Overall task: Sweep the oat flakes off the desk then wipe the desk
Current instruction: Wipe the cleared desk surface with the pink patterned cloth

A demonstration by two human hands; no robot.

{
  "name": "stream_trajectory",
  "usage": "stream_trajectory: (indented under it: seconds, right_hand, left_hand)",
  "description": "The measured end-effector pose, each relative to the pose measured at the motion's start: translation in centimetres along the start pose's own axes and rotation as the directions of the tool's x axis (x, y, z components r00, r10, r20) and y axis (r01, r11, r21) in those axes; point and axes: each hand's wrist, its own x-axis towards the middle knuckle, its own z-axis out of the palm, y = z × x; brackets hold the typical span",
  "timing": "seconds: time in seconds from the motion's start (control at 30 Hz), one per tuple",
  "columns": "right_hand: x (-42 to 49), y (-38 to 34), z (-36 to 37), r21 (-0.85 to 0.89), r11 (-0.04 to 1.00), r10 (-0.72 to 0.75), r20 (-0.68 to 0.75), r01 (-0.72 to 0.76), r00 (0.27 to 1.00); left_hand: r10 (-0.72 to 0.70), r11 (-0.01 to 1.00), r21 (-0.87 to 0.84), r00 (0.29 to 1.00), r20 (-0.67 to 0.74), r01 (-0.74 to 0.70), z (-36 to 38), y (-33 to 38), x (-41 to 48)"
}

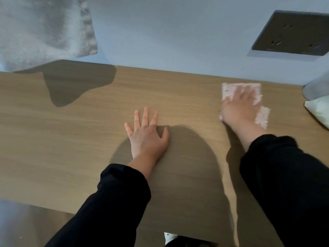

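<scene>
The wooden desk [71,132] fills the view, and I see no oat flakes on it. My left hand [146,135] lies flat on the desk near its middle, fingers spread and straight. My right hand [239,107] presses flat on a pink-and-white cloth [229,89] at the desk's far right, close to the wall. The cloth shows beyond my fingertips and beside my wrist. That hand is blurred. Both arms wear black sleeves.
A grey fabric [41,31] hangs over the desk's far left corner. A dark socket panel [293,33] sits on the blue-grey wall at the upper right. A grey object [316,86] and a pale bag [320,109] stand at the right edge.
</scene>
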Motion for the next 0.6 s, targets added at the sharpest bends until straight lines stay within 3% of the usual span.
stream_trajectory:
  seconds: [0.07, 0.13, 0.2, 0.23, 0.3, 0.37, 0.43, 0.5, 0.6]
  right_hand:
    - [-3.1, -2.2, 0.8, -0.034, 0.961, -0.275, 0.011, 0.276, 0.961]
    - [-7.2, -2.8, 2.0, -0.061, 0.830, -0.553, 0.047, 0.555, 0.832]
    - [-9.1, -0.8, 2.2, -0.098, 0.733, -0.668, 0.079, 0.673, 0.740]
    - [-8.7, 0.7, 1.9, -0.104, 0.745, -0.654, 0.077, 0.659, 0.752]
    - [-6.8, 3.9, 1.3, -0.099, 0.860, -0.500, 0.022, 0.500, 0.866]
    - [-4.5, 6.6, 0.6, -0.038, 0.964, -0.264, -0.038, 0.262, 0.964]
    - [-2.5, 7.3, 0.2, -0.010, 0.995, -0.102, -0.062, 0.102, 0.993]
    - [-0.9, 6.2, -0.1, 0.013, 0.998, -0.068, -0.044, 0.068, 0.997]
    - [0.9, 4.9, -0.5, -0.008, 0.967, -0.256, -0.022, 0.255, 0.967]
  left_hand:
    - [0.008, 1.000, -0.009, 1.000, -0.022, -0.009, 0.0, 0.0, -0.2]
    - [-0.005, 1.000, -0.014, 1.000, -0.025, 0.005, 0.0, 0.0, -0.3]
    - [-0.063, 0.997, -0.048, 0.998, -0.020, 0.062, -0.2, 0.4, 0.1]
    - [-0.096, 0.992, -0.079, 0.995, -0.025, 0.094, -0.3, 0.9, 0.5]
    - [-0.087, 0.990, -0.115, 0.995, -0.045, 0.082, -0.5, 2.9, 1.0]
    - [0.033, 0.994, -0.104, 0.999, -0.015, -0.035, -0.1, 5.9, 0.8]
    - [0.122, 0.989, -0.093, 0.992, 0.040, -0.118, 1.0, 8.8, -0.2]
    - [0.133, 0.990, -0.049, 0.989, 0.064, -0.130, 2.2, 10.3, -1.1]
    - [0.108, 0.994, -0.004, 0.994, 0.033, -0.108, 3.0, 10.8, -1.4]
